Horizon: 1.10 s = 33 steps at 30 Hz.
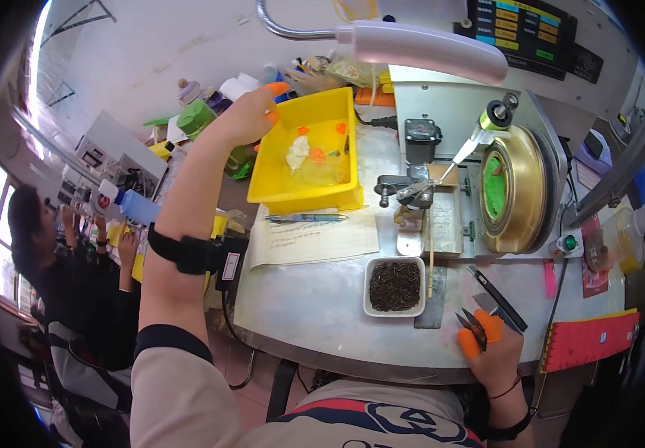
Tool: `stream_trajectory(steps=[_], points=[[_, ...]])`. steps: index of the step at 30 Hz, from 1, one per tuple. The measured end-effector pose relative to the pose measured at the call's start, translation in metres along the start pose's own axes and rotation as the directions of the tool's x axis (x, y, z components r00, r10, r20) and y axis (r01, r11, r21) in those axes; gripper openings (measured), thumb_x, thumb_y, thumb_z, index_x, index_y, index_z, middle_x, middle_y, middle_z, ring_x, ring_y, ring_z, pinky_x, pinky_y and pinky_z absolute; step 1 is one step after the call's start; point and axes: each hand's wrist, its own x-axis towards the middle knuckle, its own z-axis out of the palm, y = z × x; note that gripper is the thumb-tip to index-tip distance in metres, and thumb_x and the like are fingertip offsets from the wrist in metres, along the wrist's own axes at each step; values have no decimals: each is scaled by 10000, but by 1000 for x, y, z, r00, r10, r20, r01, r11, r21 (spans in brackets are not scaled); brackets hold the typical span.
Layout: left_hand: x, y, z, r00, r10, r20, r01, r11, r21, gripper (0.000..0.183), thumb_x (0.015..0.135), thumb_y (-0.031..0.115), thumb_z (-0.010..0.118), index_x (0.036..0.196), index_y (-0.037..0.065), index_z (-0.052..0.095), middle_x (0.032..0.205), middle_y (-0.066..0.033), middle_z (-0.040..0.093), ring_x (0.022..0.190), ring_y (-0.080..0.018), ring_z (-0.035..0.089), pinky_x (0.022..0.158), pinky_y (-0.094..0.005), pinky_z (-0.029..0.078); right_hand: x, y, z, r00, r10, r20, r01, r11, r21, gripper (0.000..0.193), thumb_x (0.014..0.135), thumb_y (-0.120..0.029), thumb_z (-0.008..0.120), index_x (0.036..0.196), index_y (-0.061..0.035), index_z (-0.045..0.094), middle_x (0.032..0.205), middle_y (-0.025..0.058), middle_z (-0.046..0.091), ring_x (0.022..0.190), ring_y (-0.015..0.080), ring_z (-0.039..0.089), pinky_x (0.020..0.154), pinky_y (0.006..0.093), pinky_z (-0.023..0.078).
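My left hand point(249, 118), orange covers on its fingertips, reaches to the far left rim of a yellow bin point(304, 201). Its visible fingertips are apart with nothing seen between them. Inside the bin are a crumpled white piece point(298, 152) and small orange bits point(318, 155). At the front right of the table, my right hand point(498, 357) is closed on a dark tool with two pointed prongs point(473, 326); orange covers are on these fingers too. A white square dish point(367, 308) full of small dark slender pieces stands to the left of that hand.
A machine with a gold wheel point(520, 187) and a small clamp point(412, 190) stands behind the dish. A box cutter point(505, 305) lies close to my right hand. Handwritten paper point(315, 243) with a pen point(306, 218) lies before the bin. A lamp point(427, 51) hangs overhead. Another person point(61, 276) sits left.
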Motion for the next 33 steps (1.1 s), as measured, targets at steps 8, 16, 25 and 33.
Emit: stream_trajectory(steps=[8,16,25,33], points=[[-12,6,-28,979,166,-120,-146,976,164,458,774,31,472,1227,27,401,1137,-133,525,866,-210,560,807,-308,428,3,0,2,1000,-19,-17,20,1000,20,291,662,-120,671,915,-23,565,662,96,572,552,230,569,502,285,442],[-29,21,-49,890,-317,328,347,937,-35,444,755,69,518,1195,105,475,1210,-74,493,1009,-192,490,829,-316,398,2,2,3,1000,-6,-4,7,1000,25,293,672,-134,669,928,-30,572,658,87,565,545,221,560,497,285,435],[-60,-2,-53,998,52,-23,-36,888,459,412,792,85,510,1200,123,470,1321,-15,383,1055,-198,468,958,-341,308,1,2,4,1000,-18,3,18,999,45,284,680,-86,655,933,-1,558,686,104,572,550,211,554,510,278,436],[-52,-7,-65,971,217,102,-111,782,-613,441,831,199,512,1244,88,406,1215,-82,487,1068,-182,483,937,-308,329,0,4,3,1000,-13,10,13,999,45,293,683,-74,653,948,6,555,705,113,579,567,215,560,526,279,443]])
